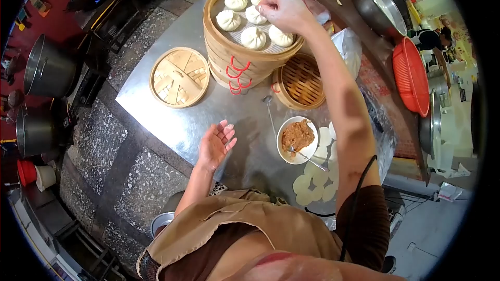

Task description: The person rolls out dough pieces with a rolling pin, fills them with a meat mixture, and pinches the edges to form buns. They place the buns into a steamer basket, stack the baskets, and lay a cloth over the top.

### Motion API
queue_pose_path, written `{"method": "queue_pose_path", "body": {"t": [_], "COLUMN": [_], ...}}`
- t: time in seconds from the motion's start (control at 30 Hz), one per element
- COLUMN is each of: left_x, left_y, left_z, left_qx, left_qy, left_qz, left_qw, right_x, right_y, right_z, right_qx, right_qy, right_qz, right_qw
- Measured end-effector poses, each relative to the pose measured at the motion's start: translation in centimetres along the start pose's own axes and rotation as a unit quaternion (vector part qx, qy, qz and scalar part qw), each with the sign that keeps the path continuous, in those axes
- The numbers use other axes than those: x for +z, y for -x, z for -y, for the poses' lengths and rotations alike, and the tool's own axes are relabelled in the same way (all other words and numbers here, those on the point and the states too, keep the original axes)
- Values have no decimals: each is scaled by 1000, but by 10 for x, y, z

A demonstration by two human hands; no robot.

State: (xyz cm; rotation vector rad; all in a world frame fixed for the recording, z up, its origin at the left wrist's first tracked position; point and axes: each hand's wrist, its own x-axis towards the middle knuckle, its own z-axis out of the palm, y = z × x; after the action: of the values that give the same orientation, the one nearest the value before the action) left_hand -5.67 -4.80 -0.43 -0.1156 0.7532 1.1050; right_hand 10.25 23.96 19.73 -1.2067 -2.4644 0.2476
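Observation:
My right hand (286,11), dusted white, reaches over the top tier of a tall bamboo steamer (229,54). Its fingers are pinched at a pleated bun (255,15); the exact contact is partly hidden by the hand. Several more raw buns lie around it on the mesh liner, among them one bun (253,38) near the front rim. Above the metal table, my left hand (216,143) is held palm up with fingers apart and nothing in it. To its right are a white bowl of meat filling (298,136) with a spoon and several round dough wrappers (312,182).
A woven bamboo lid (179,78) lies left of the steamer. Close on the right is another bamboo steamer tier (301,82) with a slatted base. Farther right are a metal basin (378,5) and a red plastic basket (410,75). Large pots (49,65) stand at far left.

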Motion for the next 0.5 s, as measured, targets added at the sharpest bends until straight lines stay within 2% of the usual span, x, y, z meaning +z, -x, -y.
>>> {"method": "queue_pose_path", "body": {"t": [0.07, 0.1, 0.17, 0.2, 0.23, 0.27, 0.3, 0.33, 0.37, 0.4, 0.43, 0.47, 0.5], "left_x": [2, 3, 3, 2, 1, -4, -12, -23, -34, -43, -51, -55, -66], "left_y": [-3, -4, -6, -6, -8, -12, -23, -38, -52, -65, -75, -84, -92], "left_z": [1, 2, 2, 2, -2, -7, -14, -26, -41, -58, -77, -93, -101], "left_qx": [6, 12, 10, 10, 25, 40, 142, 239, 379, 495, 514, 533, 542], "left_qy": [-14, -28, -36, -41, -74, -101, -235, -365, -495, -596, -606, -615, -597], "left_qz": [-3, -7, -10, -14, -16, -23, -84, -142, -238, -312, -347, -367, -356], "left_qw": [1000, 1000, 999, 999, 997, 994, 958, 889, 745, 550, 498, 450, 472], "right_x": [3, 0, -13, -26, -46, -51, -57, -63, -65, -63, -64, -58, -53], "right_y": [-1, 1, 7, 15, 26, 38, 55, 74, 96, 122, 153, 186, 225], "right_z": [-9, -5, 2, 9, 21, 27, 6, 1, -11, -24, -33, -49, -64], "right_qx": [-69, -66, -96, -90, -86, -20, 42, 7, 2, 4, 69, 88, 116], "right_qy": [81, 80, 139, 110, -13, -26, 11, 10, -18, -18, 8, -25, -46], "right_qz": [-30, -29, -158, -216, -263, -342, -311, -348, -354, -360, -324, -326, -329], "right_qw": [994, 994, 973, 966, 961, 939, 949, 937, 935, 933, 944, 941, 936]}}
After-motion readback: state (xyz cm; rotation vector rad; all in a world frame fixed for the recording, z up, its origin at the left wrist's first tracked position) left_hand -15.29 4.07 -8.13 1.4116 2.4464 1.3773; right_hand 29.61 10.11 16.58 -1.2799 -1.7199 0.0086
